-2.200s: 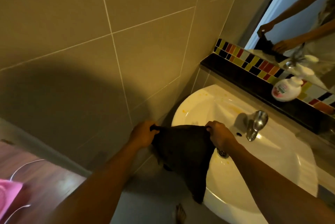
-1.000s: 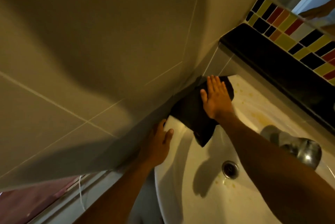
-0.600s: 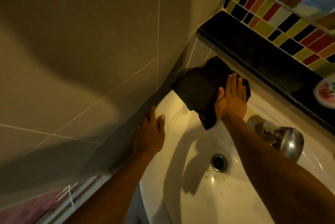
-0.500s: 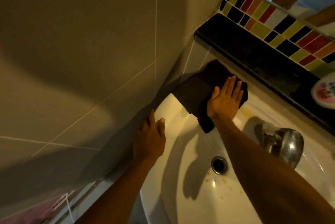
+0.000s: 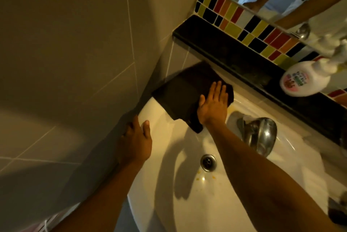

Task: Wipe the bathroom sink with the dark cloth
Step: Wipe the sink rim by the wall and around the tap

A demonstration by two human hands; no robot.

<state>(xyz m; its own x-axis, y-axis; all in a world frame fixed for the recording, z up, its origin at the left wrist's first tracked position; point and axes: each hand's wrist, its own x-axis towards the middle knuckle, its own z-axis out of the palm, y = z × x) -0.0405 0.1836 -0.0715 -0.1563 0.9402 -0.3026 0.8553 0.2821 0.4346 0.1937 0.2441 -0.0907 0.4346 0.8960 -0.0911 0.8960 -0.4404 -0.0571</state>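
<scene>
Dark cloth (image 5: 185, 92), one, lies under the flat, open right hand (image 5: 213, 105) on the sink (image 5: 169, 156) rim; left hand (image 5: 137, 141), open, braces beside.

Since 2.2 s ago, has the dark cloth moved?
Yes. The dark cloth went from hanging at the sink's front edge to the back corner by the black ledge, under the right hand.
</scene>
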